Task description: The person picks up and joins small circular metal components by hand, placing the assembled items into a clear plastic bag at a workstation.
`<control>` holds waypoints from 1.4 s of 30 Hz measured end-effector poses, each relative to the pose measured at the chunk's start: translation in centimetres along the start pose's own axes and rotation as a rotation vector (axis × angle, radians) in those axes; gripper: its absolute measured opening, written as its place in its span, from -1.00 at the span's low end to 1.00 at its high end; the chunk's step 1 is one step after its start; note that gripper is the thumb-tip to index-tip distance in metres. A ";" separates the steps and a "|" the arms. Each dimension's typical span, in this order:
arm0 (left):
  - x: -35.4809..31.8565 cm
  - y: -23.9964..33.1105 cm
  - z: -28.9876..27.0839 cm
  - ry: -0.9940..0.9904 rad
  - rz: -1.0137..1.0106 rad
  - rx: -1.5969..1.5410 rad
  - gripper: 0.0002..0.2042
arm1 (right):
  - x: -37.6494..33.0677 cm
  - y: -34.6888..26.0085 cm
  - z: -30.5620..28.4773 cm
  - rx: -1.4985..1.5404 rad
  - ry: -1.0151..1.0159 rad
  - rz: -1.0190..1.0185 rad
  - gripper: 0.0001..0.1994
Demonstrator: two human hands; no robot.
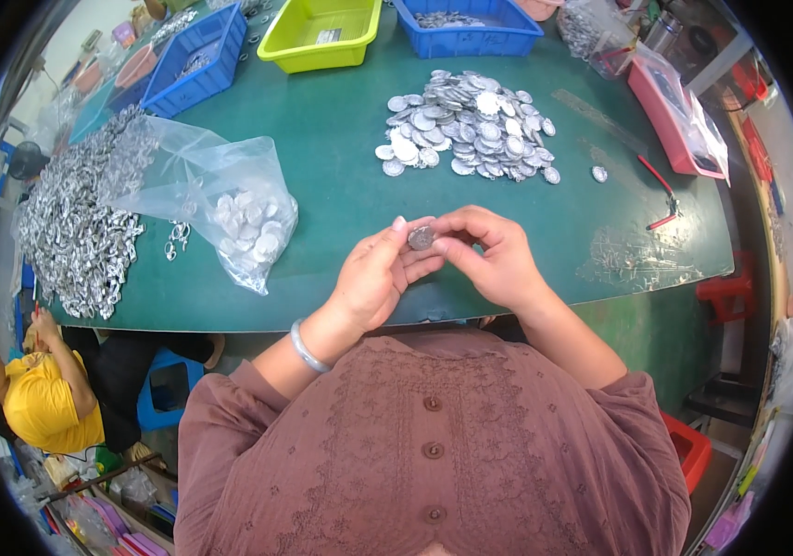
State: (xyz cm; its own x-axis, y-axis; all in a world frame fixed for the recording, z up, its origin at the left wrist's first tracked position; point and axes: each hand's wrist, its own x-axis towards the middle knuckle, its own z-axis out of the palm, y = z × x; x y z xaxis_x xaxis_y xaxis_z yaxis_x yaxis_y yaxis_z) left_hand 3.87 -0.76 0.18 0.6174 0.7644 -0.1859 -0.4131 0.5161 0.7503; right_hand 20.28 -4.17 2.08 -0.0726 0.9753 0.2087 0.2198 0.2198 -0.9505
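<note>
A small round silvery metal disc [421, 238] is held just above the near part of the green table. My left hand [371, 283], palm up with a pale bangle [306, 347] at its wrist, supports the disc between thumb and fingers. From the right, my right hand [497, 255] pinches the disc's edge with thumb and index finger. Beyond the hands lies a heap of similar silvery discs [475, 125], and a single disc [598, 173] sits apart to its right. A transparent plastic bag [256, 227] of discs lies left of my hands.
A large heap of metal links [81, 218] covers the table's left end. Blue bins [197, 60] and a yellow-green bin [320, 35] line the far side. Red-handled pliers [663, 199] and a pink tray [670, 116] lie right. A person in yellow [49, 408] sits at left.
</note>
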 end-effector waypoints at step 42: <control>-0.7 0.5 -1.8 -0.020 -0.183 0.037 -0.67 | 9.4 5.6 -7.8 -0.836 -0.124 -0.307 -0.54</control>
State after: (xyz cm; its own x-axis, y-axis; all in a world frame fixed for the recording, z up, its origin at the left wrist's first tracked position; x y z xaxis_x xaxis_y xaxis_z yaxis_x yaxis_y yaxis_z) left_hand 2.01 -0.38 -0.49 0.6930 0.6513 -0.3092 -0.2681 0.6308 0.7281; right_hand 28.45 6.37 0.54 -0.3389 0.8719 0.3533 0.8061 0.4628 -0.3688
